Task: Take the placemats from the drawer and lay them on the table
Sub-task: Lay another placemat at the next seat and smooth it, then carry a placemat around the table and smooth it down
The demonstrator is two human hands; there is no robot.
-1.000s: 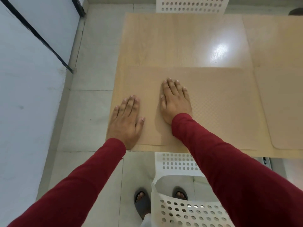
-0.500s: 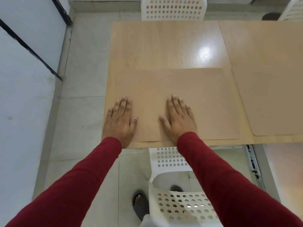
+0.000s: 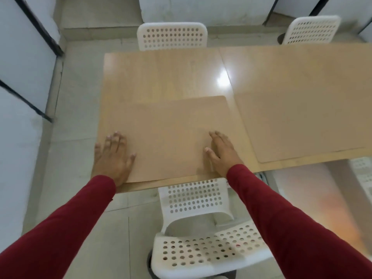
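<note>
I see the near-left placemat [image 3: 171, 135] lying flat on the bench [image 3: 161, 73], its near edge almost flush with the bench edge. My left hand [image 3: 112, 158] presses its left margin, fingers straight; my right hand [image 3: 221, 154] presses its right margin, fingers likewise apart and flat, gripping nothing. A second placemat [image 3: 302, 121] lies just to the right. Judgement: thin, light, flexible sheet, likely to slide on the glossy top. Best taken by pinching an edge or corner.
</note>
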